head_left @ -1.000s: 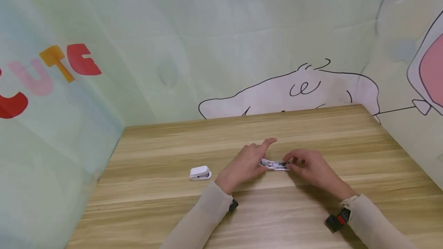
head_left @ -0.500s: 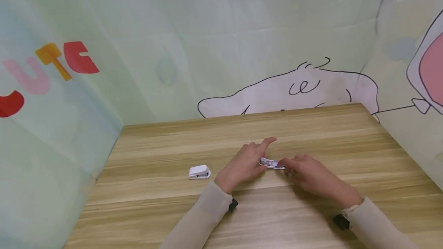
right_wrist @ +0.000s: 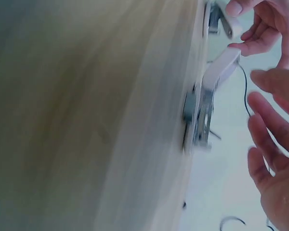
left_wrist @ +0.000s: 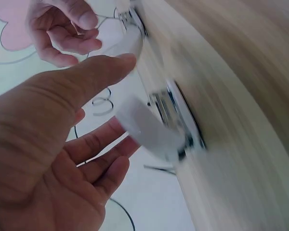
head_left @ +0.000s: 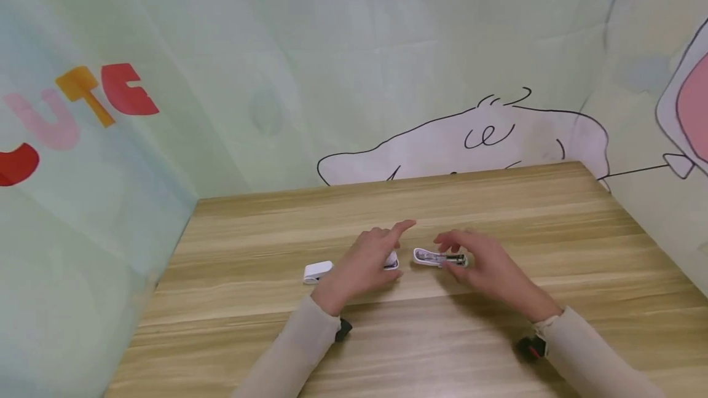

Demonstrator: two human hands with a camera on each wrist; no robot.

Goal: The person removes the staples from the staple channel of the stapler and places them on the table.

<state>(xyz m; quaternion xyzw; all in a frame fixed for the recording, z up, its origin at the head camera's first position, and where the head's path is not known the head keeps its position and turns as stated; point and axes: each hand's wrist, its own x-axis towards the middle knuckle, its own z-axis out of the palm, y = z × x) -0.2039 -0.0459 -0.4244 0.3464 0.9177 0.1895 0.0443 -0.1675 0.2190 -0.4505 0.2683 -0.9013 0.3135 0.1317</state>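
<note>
Pale green printed sheeting (head_left: pixel 343 48) rises behind and beside a wood-grain tabletop (head_left: pixel 265 226) that fills the lower part of the head view. Printed on it, in falling size, are a white cartoon figure (head_left: pixel 431 146) outlined in black, some coloured letters (head_left: pixel 84 86) at the far left and part of a pink balloon (head_left: pixel 694 97) at the right edge. Two light beige sleeves (head_left: pixel 592 355) reach in from below. Both hands are over the tabletop, apart from each other. On the left hand (head_left: pixel 362 266) the fingers are spread and relaxed, with thumb and fingertips either side of one small white stapler; blur hides whether they touch it. On the right hand (head_left: pixel 487 266) the fingers are loosely curved and well parted, gripping nothing; the right wrist view shows a gap between them and a second white stapler just beside. That right-hand stapler (head_left: pixel 428 257) lies with its metal insides bare, while the left-hand stapler (left_wrist: pixel 149 130) has its white cover lifted at an angle. Further left, a third stapler (head_left: pixel 316 271) is partly hidden by the left wrist. Small black devices (head_left: pixel 343 329) sit at both wrists.
</note>
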